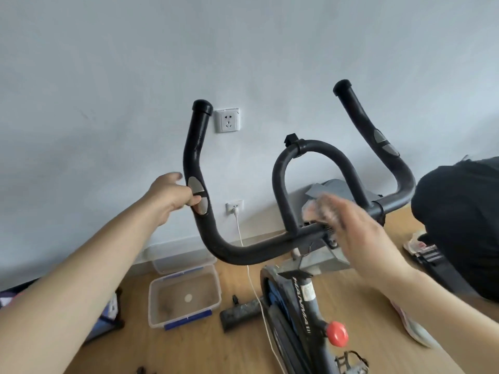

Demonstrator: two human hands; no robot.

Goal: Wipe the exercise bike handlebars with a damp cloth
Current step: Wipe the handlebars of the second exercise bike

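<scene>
The black foam-covered handlebars (pixel 243 255) of the exercise bike fill the middle of the head view, with two upright horns and a centre loop. My left hand (pixel 172 195) grips the left horn at its silver sensor pad. My right hand (pixel 359 233) is blurred over the centre crossbar, just right of the loop's base. It holds a pale cloth (pixel 313 209) against the bar, and the cloth shows beyond my fingertips.
The bike frame carries a red knob (pixel 337 333) below the bars. On the wooden floor lie an open plastic box (pixel 162 306), a black foam piece (pixel 239 314) and a white cable (pixel 251 273) running to a wall socket (pixel 234 206). A black bag (pixel 459 217) and shoes (pixel 415 247) sit to the right.
</scene>
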